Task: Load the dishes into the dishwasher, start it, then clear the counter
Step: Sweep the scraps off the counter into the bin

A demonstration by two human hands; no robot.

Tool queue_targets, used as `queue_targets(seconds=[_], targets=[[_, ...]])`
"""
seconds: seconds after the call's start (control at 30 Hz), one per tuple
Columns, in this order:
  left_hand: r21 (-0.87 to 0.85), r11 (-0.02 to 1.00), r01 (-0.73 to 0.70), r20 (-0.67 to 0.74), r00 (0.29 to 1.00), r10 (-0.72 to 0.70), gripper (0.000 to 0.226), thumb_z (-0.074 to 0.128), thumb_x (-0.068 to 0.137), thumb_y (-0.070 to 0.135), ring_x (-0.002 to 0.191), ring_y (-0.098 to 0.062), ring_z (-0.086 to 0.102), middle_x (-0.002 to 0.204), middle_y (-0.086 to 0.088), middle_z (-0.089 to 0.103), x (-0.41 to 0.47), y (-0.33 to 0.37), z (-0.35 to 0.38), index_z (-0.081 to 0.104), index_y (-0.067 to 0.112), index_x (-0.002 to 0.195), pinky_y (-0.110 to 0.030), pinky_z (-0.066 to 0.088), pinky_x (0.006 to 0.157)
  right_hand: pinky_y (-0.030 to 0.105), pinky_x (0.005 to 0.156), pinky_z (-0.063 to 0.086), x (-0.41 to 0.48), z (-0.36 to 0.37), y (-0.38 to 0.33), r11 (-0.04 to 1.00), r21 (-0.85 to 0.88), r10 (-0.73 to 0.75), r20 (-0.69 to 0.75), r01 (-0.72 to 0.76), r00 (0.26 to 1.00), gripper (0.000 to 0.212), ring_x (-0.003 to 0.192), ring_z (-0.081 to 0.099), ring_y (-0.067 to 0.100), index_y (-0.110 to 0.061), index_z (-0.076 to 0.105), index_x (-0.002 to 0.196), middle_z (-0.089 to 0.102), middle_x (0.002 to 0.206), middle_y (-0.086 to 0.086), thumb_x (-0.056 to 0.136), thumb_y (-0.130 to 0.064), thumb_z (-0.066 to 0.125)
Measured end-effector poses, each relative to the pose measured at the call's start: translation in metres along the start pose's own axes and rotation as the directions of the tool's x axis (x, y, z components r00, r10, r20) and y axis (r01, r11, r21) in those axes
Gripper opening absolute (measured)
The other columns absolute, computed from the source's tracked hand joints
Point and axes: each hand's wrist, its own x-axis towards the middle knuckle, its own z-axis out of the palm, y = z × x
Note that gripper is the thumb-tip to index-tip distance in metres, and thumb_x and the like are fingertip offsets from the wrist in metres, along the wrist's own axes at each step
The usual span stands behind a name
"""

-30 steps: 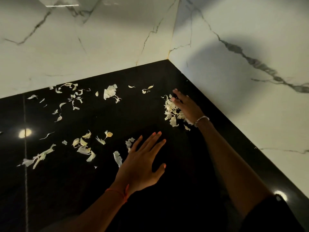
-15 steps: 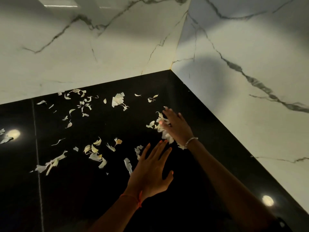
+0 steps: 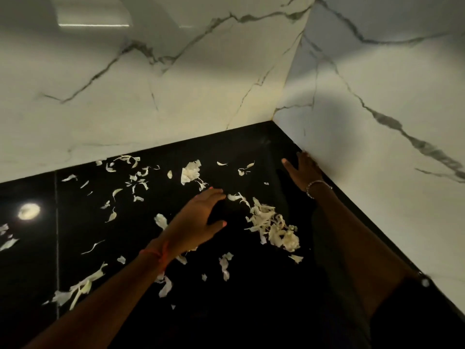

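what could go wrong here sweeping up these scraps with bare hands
The pile beside the left hand looks thin and light, so a quick sweep may scatter it. Stray scraps near the left edge could be missed on the dark glossy counter. The right hand is right by the side wall, so bits may get pushed into that seam.

No word, label, brand, number or sign can be read anywhere in this kitchen corner: not on the glossy black stone counter (image 3: 251, 311), the white grey-veined marble walls (image 3: 151, 96) or the pale scattered peel scraps (image 3: 274, 227).
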Motion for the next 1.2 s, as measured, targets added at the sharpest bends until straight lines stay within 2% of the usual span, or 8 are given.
queue_targets(seconds=[0.2, 0.37, 0.6, 0.8, 0.9, 1.0, 1.07, 1.2], targets=[[0.193, 0.98, -0.039, -0.056, 0.997, 0.051, 0.072, 0.039, 0.085, 0.056, 0.139, -0.003, 0.003, 0.154, 0.005, 0.015, 0.002, -0.017, 0.017, 0.02, 0.02, 0.144, -0.02, -0.002, 0.109, 0.033, 0.115, 0.002, -0.04, 0.023, -0.031, 0.96, -0.064, -0.27, 0.059, 0.273, 0.961, 0.075, 0.144, 0.002, 0.018, -0.014, 0.01, 0.147, 0.006, 0.156, 0.006, 0.091, -0.061, 0.024], [0.103, 0.994, -0.026, -0.091, 0.995, 0.035, 0.078, 0.033, 0.077, 0.065, 0.135, 0.004, 0.003, 0.153, 0.011, 0.017, 0.001, -0.018, 0.016, 0.025, 0.025, 0.143, -0.019, 0.0, 0.108, 0.035, 0.113, 0.017, -0.074, 0.026, -0.05, 0.817, 0.393, -0.524, 0.198, 0.422, 0.828, 0.058, 0.14, 0.009, 0.009, -0.029, 0.018, 0.145, 0.015, 0.154, -0.006, 0.093, -0.042, 0.041], [-0.021, 1.0, 0.01, -0.136, 0.991, -0.013, 0.069, 0.06, 0.083, 0.043, 0.135, -0.009, 0.028, 0.151, 0.011, 0.02, -0.004, -0.014, 0.012, 0.029, 0.024, 0.141, -0.032, 0.03, 0.111, 0.035, 0.116, 0.006, -0.026, 0.048, -0.093, 0.864, 0.027, -0.501, 0.14, 0.502, 0.854, 0.057, 0.144, 0.009, 0.015, -0.018, 0.019, 0.146, 0.014, 0.155, 0.001, 0.097, -0.044, 0.032], [-0.145, 0.989, 0.023, -0.2, 0.978, -0.052, 0.08, 0.064, 0.082, 0.036, 0.13, -0.016, 0.038, 0.151, 0.002, 0.022, -0.005, -0.008, 0.012, 0.016, 0.021, 0.144, -0.029, 0.029, 0.108, 0.024, 0.114, 0.004, -0.074, 0.05, -0.088, 0.765, 0.216, -0.643, 0.312, 0.607, 0.699, 0.039, 0.141, 0.016, 0.009, -0.016, 0.036, 0.139, 0.026, 0.151, 0.001, 0.101, -0.021, 0.029], [-0.167, 0.986, 0.01, -0.218, 0.975, -0.046, 0.077, 0.062, 0.084, 0.037, 0.132, -0.016, 0.036, 0.151, 0.0, 0.027, -0.005, -0.009, 0.012, 0.018, 0.018, 0.145, -0.027, 0.027, 0.107, 0.041, 0.115, 0.022, -0.1, 0.03, -0.065, 0.794, 0.36, -0.608, 0.483, 0.49, 0.63, 0.036, 0.132, 0.039, 0.023, -0.023, 0.049, 0.129, 0.045, 0.141, 0.007, 0.1, -0.029, 0.029], [-0.114, 0.994, 0.0, -0.203, 0.979, -0.024, 0.072, 0.058, 0.086, 0.036, 0.137, -0.015, 0.027, 0.151, -0.001, 0.026, -0.005, -0.01, 0.011, 0.021, 0.018, 0.145, -0.028, 0.022, 0.11, 0.028, 0.104, 0.041, -0.12, -0.005, -0.037, 0.807, 0.456, -0.541, 0.318, 0.375, 0.779, 0.034, 0.119, 0.055, 0.019, -0.03, 0.053, 0.12, 0.052, 0.134, -0.001, 0.093, -0.038, 0.034], [-0.07, 0.998, -0.005, -0.187, 0.982, -0.008, 0.068, 0.056, 0.088, 0.035, 0.139, -0.014, 0.024, 0.152, -0.001, 0.026, -0.005, -0.009, 0.011, 0.023, 0.018, 0.145, -0.031, 0.019, 0.113, 0.028, 0.111, 0.032, -0.126, -0.02, -0.014, 0.813, 0.508, -0.433, 0.196, 0.286, 0.88, 0.03, 0.124, 0.046, 0.003, -0.032, 0.052, 0.12, 0.047, 0.136, -0.01, 0.095, -0.037, 0.037], [-0.011, 1.0, -0.019, -0.176, 0.984, 0.017, 0.06, 0.052, 0.091, 0.031, 0.14, -0.013, 0.021, 0.15, -0.002, 0.029, -0.005, -0.01, 0.012, 0.026, 0.016, 0.143, -0.03, 0.014, 0.113, 0.029, 0.112, 0.01, -0.156, 0.004, -0.007, 0.943, 0.311, -0.185, 0.204, 0.116, 0.961, 0.055, 0.141, 0.02, 0.017, -0.024, 0.024, 0.144, 0.022, 0.153, -0.001, 0.095, -0.048, 0.031]])
